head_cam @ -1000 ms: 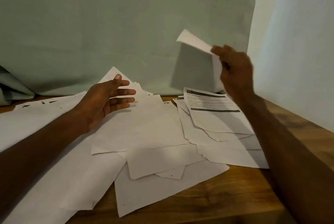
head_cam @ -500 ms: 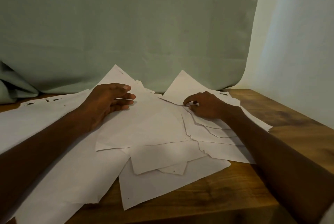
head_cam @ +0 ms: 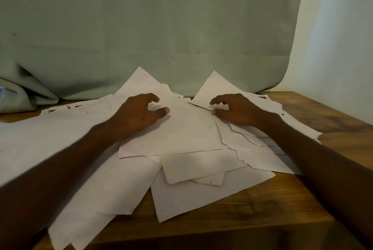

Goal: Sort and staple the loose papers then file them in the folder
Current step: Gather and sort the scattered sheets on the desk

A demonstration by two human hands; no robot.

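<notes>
Left hand [head_cam: 139, 114]: fingers curled, tips resting on the middle sheet of the loose papers [head_cam: 177, 136]; no grip evident. Right hand [head_cam: 238, 110]: curled likewise, fingertips at the edge of the right-hand stack; whether it pinches a sheet, cannot tell. Step judged: sorting, early. Next move calls for lifting one sheet cleanly. No stapler or folder visible. Wooden table [head_cam: 282, 195]; green cloth [head_cam: 161, 28] behind, pale wall [head_cam: 343, 38] at right.

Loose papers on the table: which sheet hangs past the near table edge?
The large sheet at near left, under the left forearm; its corner overhangs the wooden table. The other near sheet, centre, lies wholly on the wood.
</notes>
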